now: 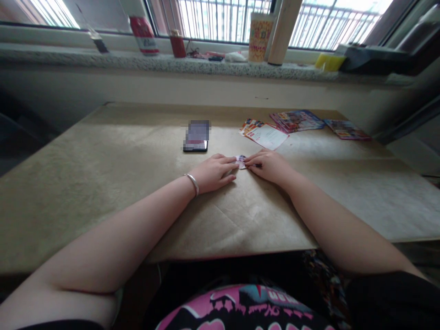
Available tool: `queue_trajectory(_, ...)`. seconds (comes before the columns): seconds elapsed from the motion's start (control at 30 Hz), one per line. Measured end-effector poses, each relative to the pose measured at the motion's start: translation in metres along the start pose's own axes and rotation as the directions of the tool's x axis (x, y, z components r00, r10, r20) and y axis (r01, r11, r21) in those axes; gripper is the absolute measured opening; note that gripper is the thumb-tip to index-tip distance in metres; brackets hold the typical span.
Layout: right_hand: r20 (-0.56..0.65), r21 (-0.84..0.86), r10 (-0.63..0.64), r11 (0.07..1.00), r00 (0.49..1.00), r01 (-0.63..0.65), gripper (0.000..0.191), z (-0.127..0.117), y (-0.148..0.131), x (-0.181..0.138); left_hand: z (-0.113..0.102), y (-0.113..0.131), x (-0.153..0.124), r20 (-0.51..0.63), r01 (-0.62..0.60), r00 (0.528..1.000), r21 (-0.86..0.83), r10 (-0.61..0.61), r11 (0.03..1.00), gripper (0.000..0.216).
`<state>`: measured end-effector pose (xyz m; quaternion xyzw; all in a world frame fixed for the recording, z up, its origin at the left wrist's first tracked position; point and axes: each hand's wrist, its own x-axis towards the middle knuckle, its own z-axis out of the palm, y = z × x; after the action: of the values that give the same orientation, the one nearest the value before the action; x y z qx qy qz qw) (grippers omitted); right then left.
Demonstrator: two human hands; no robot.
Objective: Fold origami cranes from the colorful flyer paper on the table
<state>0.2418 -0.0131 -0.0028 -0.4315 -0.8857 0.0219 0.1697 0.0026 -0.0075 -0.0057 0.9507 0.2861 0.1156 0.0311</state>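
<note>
A small white piece of paper [242,165] with a dark printed patch lies on the table between my hands. My left hand [213,174], with a silver bangle at the wrist, rests flat with its fingers stretched out. Its fingertips touch the paper's left edge. From the other side, my right hand [270,166] bends its fingers together onto the paper's right edge, covering part of it. Whether the paper is folded is too small to tell. Just beyond my left hand lies a phone [197,136] with a blurred screen.
Printed sheets [266,135] fan out beyond my right hand. Colourful booklets [297,120] and another small stack [347,129] sit farther right. Along the windowsill [213,67] stand a red can [144,35], a red bottle [178,44], a patterned cup [260,39] and a yellow item [329,62].
</note>
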Motion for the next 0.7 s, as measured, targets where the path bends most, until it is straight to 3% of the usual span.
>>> queue_trajectory(0.17, 0.051, -0.135, 0.064, 0.989, 0.997, -0.057, 0.027, -0.010, -0.006, -0.002, 0.000, 0.000, 0.001, -0.056, 0.059, 0.997, -0.026, -0.061, 0.998, 0.035)
queue_trajectory(0.53, 0.032, -0.153, 0.112, 0.983, 0.993, -0.106, 0.025, -0.010, -0.010, -0.002, -0.002, 0.005, 0.000, -0.075, 0.051, 0.996, 0.081, -0.045, 0.995, 0.028)
queue_trajectory(0.7, 0.053, -0.178, 0.134, 0.976, 0.990, -0.123, 0.027, -0.013, -0.008, -0.004, -0.002, 0.005, -0.001, -0.058, 0.048, 0.997, 0.120, -0.041, 0.992, 0.040)
